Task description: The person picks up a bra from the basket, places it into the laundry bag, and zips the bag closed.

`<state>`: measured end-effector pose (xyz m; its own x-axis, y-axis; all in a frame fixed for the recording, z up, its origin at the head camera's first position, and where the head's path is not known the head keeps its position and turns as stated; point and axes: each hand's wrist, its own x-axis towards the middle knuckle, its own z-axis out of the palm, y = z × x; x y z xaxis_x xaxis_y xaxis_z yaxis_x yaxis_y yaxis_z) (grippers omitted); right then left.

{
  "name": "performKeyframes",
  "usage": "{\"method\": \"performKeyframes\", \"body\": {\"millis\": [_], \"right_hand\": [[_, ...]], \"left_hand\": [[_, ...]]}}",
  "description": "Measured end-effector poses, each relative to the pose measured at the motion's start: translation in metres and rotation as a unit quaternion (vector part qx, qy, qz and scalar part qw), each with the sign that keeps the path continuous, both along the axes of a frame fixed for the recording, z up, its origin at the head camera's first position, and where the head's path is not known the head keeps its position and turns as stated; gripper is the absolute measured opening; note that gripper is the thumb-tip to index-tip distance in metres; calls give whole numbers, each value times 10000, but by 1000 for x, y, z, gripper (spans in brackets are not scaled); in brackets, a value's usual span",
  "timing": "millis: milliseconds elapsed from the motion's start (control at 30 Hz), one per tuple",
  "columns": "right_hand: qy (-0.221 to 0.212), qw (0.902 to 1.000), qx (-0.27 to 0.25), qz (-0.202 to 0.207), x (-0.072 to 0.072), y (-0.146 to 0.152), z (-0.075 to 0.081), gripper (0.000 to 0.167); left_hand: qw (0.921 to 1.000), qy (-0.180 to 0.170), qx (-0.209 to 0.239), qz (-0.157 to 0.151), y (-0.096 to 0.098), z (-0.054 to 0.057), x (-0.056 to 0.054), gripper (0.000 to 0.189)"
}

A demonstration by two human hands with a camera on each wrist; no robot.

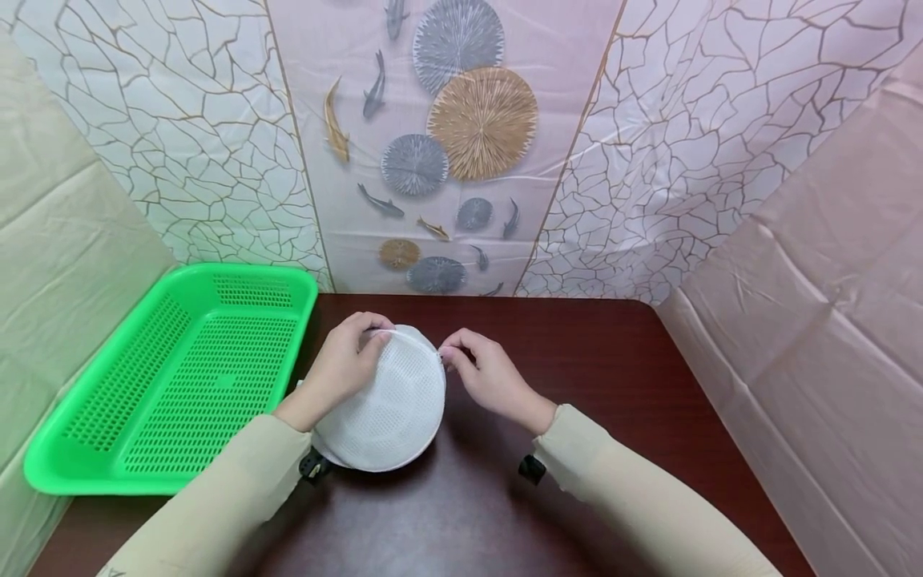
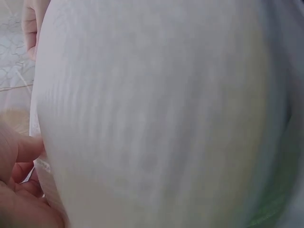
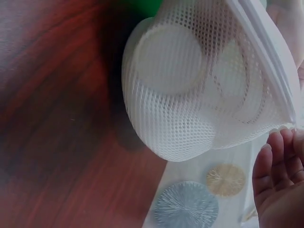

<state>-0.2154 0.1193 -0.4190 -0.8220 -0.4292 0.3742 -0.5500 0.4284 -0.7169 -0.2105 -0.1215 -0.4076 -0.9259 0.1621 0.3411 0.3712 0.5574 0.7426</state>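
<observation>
A round white mesh laundry bag (image 1: 392, 401) is held up between both hands over the dark table. My left hand (image 1: 348, 357) grips its upper edge, thumb on the near side; in the left wrist view the mesh (image 2: 152, 104) fills most of the picture, blurred. My right hand (image 1: 486, 370) pinches the end of the zipper at the bag's right edge. The right wrist view shows the zipper band (image 3: 266, 52) running along the rim toward the right fingertips (image 3: 266, 152). Pale rounded shapes show through the mesh. The zipper's pull is hidden by the fingers.
A green perforated plastic basket (image 1: 296, 353) stands on the left of the dark red-brown table (image 1: 577, 344). Behind the table hangs a patterned sheet (image 1: 461, 240) with fish and discs. Plain beige sheeting (image 1: 815, 264) bounds the right side.
</observation>
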Motion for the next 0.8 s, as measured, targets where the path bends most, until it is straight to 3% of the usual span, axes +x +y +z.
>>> {"method": "performKeyframes", "body": {"millis": [233, 500, 800], "right_hand": [[216, 9982, -475, -293, -1, -1, 9, 7], [-165, 9995, -214, -177, -1, -4, -3, 6], [-201, 9996, -166, -118, 1, -11, -6, 6]], "left_hand": [[9983, -211, 532, -46, 1, 4, 0, 12], [9995, -262, -165, -36, -5, -2, 0, 18], [9939, 503, -874, -455, 12, -4, 4, 25]]}}
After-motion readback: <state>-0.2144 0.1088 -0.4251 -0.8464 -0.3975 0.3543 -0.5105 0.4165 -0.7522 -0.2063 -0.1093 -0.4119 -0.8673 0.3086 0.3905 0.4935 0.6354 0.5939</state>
